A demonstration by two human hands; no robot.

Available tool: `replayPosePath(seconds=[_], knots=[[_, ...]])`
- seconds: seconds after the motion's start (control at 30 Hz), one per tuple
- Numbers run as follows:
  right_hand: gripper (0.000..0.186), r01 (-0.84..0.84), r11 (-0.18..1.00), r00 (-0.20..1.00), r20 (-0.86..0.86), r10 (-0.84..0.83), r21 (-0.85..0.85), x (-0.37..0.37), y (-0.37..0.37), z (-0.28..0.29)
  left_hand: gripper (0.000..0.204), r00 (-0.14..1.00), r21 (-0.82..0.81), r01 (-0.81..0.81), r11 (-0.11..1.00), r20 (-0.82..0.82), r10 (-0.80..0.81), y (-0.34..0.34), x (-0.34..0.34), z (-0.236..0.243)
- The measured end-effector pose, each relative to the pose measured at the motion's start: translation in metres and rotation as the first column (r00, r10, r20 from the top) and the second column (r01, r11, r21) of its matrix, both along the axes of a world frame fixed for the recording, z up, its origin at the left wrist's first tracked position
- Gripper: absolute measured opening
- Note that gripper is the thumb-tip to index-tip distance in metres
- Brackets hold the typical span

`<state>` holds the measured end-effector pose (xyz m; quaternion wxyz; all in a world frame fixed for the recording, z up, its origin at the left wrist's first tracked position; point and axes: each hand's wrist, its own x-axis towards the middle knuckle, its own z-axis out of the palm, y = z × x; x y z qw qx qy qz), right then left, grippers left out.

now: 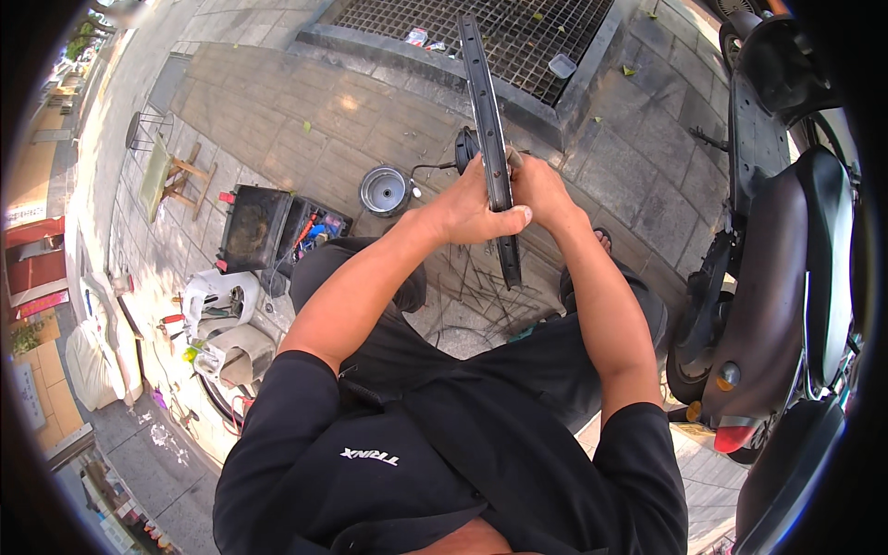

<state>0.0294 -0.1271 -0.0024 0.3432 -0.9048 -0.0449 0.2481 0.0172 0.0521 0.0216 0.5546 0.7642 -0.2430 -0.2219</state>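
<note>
A black wheel rim (487, 111) stands edge-on in front of me, its row of spoke holes facing up. My left hand (470, 205) is closed on the rim from the left, its thumb lying across the near part. On the rim's right side, my right hand (544, 192) has its fingers curled in close to the rim; what they pinch is hidden. A black wheel hub (465, 148) with a dark cable shows just left of the rim. Below the rim, many thin loose spokes (490, 301) lie scattered on the paving between my legs.
A round metal bowl (384, 191) sits left of the hub. Farther left are an open black toolbox (252, 228), white plastic containers (222, 294) and a small wooden stool (188, 180). Parked scooters (758, 305) line the right side. A framed grating (388, 28) lies ahead.
</note>
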Motion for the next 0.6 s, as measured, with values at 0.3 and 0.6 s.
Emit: replayPosePath(seconds=[0.3, 0.6], knots=[[0.027, -0.224, 0.969, 0.821, 0.516, 0.245, -0.104, -0.011, -0.019, -0.030, 0.082, 0.992, 0.030, 0.094, 0.995, 0.077, -0.096, -0.008, -0.006, 0.002], [0.021, -0.146, 0.979, 0.826, 0.528, 0.200, -0.142, -0.017, -0.007, -0.017, 0.073, 0.994, -0.106, -0.088, 0.990, 0.063, 0.095, -0.005, -0.015, 0.008]])
